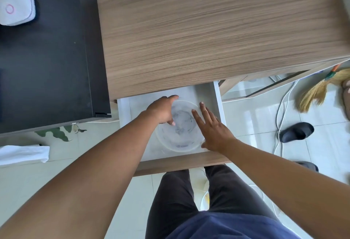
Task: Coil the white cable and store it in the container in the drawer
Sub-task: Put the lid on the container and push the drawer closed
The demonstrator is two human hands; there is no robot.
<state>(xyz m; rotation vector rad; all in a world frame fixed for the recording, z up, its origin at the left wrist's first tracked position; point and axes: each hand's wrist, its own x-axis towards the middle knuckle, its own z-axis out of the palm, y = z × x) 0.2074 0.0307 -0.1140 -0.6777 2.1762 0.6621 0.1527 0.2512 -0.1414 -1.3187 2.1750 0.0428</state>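
Translucent thin plastic container point(180, 128), lower centre in drawer point(217, 94), judged light, slippery, flexible: rim gripped by left hand point(161, 111), right hand point(212, 127) spread flat on it.

One desk point(208, 30) with one open drawer point(217, 96). One round clear container point(180, 144) in the drawer. Two hands: left hand point(161, 110), right hand point(214, 130). Two black slippers point(296, 131) on the floor. One broom point(320, 89).
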